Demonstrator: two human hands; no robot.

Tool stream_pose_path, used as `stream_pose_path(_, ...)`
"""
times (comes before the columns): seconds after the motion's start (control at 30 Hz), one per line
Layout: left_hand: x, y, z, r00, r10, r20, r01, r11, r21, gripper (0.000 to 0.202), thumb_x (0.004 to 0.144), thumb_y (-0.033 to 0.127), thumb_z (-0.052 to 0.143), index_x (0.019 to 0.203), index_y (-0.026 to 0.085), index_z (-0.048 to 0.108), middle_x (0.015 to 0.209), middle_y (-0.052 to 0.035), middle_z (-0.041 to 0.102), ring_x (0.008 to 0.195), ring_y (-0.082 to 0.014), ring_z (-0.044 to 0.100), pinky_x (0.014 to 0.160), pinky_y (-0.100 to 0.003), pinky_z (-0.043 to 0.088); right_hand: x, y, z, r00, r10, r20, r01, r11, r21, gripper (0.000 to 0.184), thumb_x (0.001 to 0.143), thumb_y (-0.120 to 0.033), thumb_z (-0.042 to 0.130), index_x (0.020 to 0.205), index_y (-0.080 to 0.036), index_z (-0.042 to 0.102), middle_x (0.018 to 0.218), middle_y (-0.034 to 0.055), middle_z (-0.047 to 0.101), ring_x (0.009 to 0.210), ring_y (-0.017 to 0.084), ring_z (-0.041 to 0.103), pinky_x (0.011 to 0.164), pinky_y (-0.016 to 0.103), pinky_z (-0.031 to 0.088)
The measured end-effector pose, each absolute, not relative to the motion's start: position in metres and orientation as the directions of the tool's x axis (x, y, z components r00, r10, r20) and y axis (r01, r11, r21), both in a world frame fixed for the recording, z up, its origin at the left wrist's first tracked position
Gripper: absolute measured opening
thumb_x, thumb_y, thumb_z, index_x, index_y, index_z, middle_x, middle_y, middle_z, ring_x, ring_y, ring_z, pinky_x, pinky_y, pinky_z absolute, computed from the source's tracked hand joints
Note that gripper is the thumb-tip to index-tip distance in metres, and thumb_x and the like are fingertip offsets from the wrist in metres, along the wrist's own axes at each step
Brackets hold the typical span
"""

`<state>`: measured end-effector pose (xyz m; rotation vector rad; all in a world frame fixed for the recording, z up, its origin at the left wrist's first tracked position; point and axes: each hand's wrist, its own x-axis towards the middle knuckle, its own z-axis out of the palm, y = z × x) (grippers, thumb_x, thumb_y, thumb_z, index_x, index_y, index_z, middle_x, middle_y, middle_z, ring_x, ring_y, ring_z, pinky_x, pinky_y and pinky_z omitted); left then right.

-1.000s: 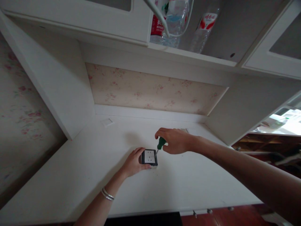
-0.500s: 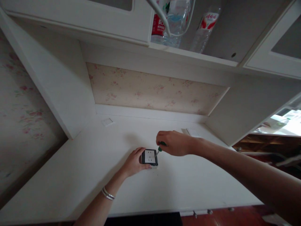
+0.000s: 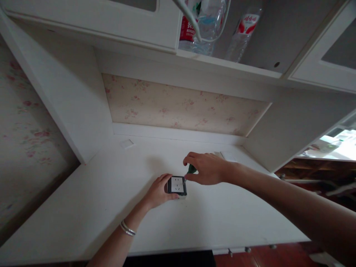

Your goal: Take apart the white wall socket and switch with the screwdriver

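Note:
A wall socket (image 3: pixel 177 185) with a white face and a dark surround rests on the white desk top. My left hand (image 3: pixel 160 192) is closed around its left side, fingers at the far edge and thumb at the near edge. Over the socket's right side, my right hand (image 3: pixel 204 168) holds a screwdriver (image 3: pixel 191 169) by its green handle. The shaft slants down to the dark right margin of the socket; whether its tip sits in a screw is too small to tell. The right index finger is lifted and curled above the handle.
Toward the back left of the desk lies a thin white square frame (image 3: pixel 127 144). A flat white piece (image 3: pixel 227 156) lies behind my right wrist. Overhead, an open shelf holds plastic bottles (image 3: pixel 246 27), and a white cable (image 3: pixel 191 18) hangs in front.
The right fingers have shifted on the screwdriver: the index finger has lifted and the thumb has come down toward the shaft, showing more of the green handle. My left hand and the socket stay put.

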<state>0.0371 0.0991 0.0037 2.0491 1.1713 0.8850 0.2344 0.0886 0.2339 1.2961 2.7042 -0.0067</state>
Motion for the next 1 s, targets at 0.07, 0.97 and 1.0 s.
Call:
stream_pose_path(0.07, 0.037, 0.099, 0.005, 0.386, 0.891, 0.239, 0.480, -0.415, 0.773, 0.079, 0.060, 0.049, 0.081, 0.129, 0.024, 0.052, 0.133, -0.0096, 0.052, 0.122, -0.0284, 0.048, 0.106, -0.040, 0.036, 0.234, 0.089, 0.234, -0.627, 0.766, -0.143, 0.768, 0.638, 0.055, 0.025, 0.088, -0.033, 0.045, 0.104, -0.021, 0.060, 0.104, 0.0084, 0.065, 0.086, 0.023, 0.064, 0.066, 0.032, 0.042)
stream_pose_path(0.97, 0.036, 0.099, 0.004, 0.378, 0.896, 0.231, 0.482, -0.404, 0.777, 0.082, 0.059, 0.051, 0.081, 0.130, 0.023, 0.051, 0.134, -0.0094, 0.051, 0.125, -0.0288, 0.046, 0.108, -0.040, 0.034, 0.228, 0.101, 0.247, -0.611, 0.791, 0.030, 0.790, 0.607, 0.082, 0.019, 0.085, -0.024, 0.047, 0.087, -0.018, 0.065, 0.091, 0.0057, 0.069, 0.080, 0.018, 0.061, 0.068, 0.026, 0.038)
stream_pose_path(1.0, 0.037, 0.099, 0.004, 0.382, 0.895, 0.231, 0.484, -0.407, 0.774, 0.082, 0.059, 0.051, 0.081, 0.130, 0.023, 0.051, 0.135, -0.0094, 0.051, 0.125, -0.0289, 0.046, 0.108, -0.041, 0.034, 0.226, 0.102, 0.246, -0.612, 0.790, 0.038, 0.791, 0.609, 0.066, 0.019, 0.085, -0.024, 0.047, 0.087, -0.018, 0.065, 0.091, 0.0053, 0.070, 0.080, 0.017, 0.061, 0.068, 0.026, 0.038)
